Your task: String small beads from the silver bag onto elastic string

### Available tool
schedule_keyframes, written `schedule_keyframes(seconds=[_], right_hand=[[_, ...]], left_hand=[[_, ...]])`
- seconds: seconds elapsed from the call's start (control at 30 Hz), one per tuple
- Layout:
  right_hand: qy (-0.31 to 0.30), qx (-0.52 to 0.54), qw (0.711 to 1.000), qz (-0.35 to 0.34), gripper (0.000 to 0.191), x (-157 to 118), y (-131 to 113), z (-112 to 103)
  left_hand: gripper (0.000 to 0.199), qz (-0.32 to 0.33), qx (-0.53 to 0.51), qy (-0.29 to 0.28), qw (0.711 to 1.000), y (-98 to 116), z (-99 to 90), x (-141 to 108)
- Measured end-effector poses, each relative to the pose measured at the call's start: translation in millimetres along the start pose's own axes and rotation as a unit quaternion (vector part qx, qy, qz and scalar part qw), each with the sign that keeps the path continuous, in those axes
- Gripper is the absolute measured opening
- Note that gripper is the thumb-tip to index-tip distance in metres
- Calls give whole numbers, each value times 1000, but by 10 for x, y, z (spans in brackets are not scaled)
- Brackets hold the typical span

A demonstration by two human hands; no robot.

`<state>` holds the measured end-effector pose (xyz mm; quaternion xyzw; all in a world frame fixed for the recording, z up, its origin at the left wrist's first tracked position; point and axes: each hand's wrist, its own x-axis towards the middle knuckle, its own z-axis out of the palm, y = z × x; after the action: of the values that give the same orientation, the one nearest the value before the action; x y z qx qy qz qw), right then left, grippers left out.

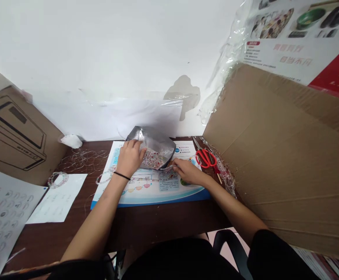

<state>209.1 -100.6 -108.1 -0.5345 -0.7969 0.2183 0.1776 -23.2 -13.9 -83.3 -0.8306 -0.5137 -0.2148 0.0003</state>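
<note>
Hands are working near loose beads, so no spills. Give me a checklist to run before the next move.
1. Left hand on the silver foil pouch: ok, it rests firmly on top.
2. Pouch opening secure: cannot tell, hidden by the hand.
3. Coloured beads contained in the pouch: cannot tell, they show at its front.
4. Right hand beside the pouch's lower corner: ok, fingertips close to it.
5. Red-handled scissors apart from the right hand: ok, just beyond the fingers.
</note>
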Motion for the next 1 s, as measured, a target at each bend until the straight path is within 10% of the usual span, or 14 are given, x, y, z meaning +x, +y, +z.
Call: schedule_keyframes(seconds=[0.27, 0.57, 0.87, 1.0], right_hand=[[127, 77, 989, 12, 16, 248, -522, -496], [183, 167, 968, -28, 15, 729, -635, -812], [-182, 275, 944, -19, 18, 752, -45, -844], [-222, 261, 940, -8, 17, 685, 99, -897]], left_hand=[[47, 140, -388, -240, 879, 363, -338, 196], [32, 89, -368, -128, 917, 196, -487, 547], [31, -32, -647, 9, 762, 306, -472, 620], [29, -77, -687, -32, 721, 168, -463, 656]])
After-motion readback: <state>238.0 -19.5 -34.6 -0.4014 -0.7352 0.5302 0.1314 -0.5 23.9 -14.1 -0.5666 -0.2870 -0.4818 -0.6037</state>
